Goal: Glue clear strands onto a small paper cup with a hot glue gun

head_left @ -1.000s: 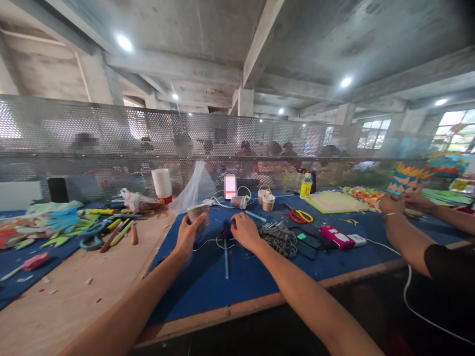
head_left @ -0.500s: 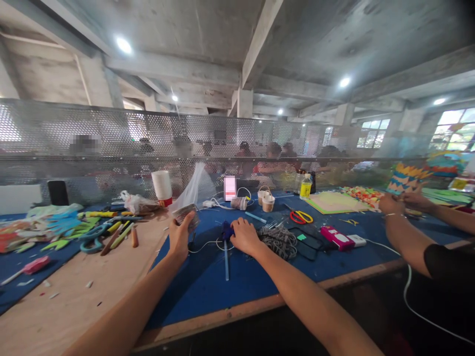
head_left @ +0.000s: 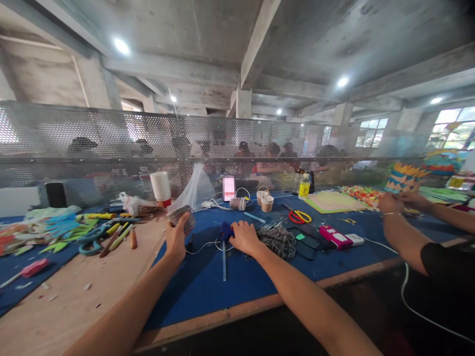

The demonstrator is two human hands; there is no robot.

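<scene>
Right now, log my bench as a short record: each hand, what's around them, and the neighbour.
Left hand: left hand gripping a greyish cup-shaped piece, raised and tilted
Right hand: right hand at a dark-blue object; firmness of grip unclear
Nearer the bench edge: translucent stick, below the dark-blue object in view
Right of right hand: grey cord pile
Beyond the pile: red-and-yellow scissors
Neighbour: co-worker's hands at a zigzag-edged craft piece

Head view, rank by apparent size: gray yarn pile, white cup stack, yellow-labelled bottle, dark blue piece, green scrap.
Gray yarn pile
White cup stack
Yellow-labelled bottle and dark blue piece: too close to rank
Green scrap
</scene>
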